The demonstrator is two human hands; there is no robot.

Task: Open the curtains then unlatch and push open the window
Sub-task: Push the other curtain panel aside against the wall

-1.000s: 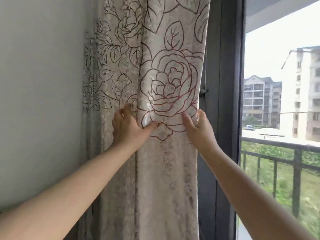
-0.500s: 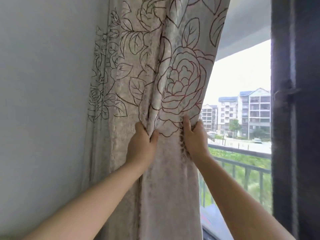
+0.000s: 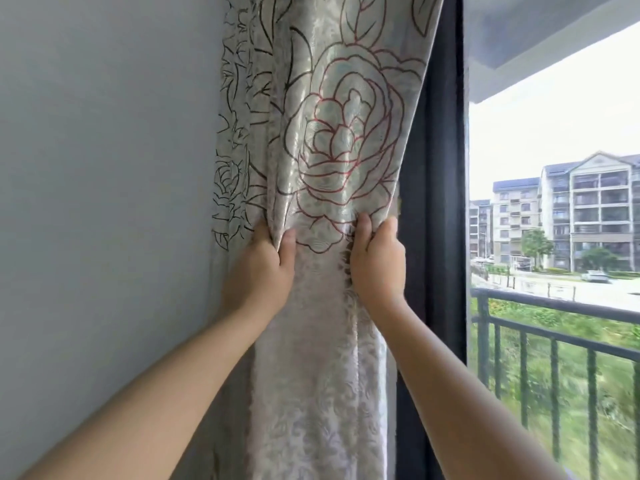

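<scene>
Both hands are clamping the rose-patterned curtain (image 3: 346, 161): I am pinching a fold with my left hand (image 3: 258, 271) and bunching the edge with my right hand (image 3: 377, 261). Gathered fabric is hanging between the grey wall (image 3: 104, 202) and the dark window frame (image 3: 433, 202), overlapping it. It looks soft, light and slightly slick, so I am gripping thick folds at mid-height.
</scene>
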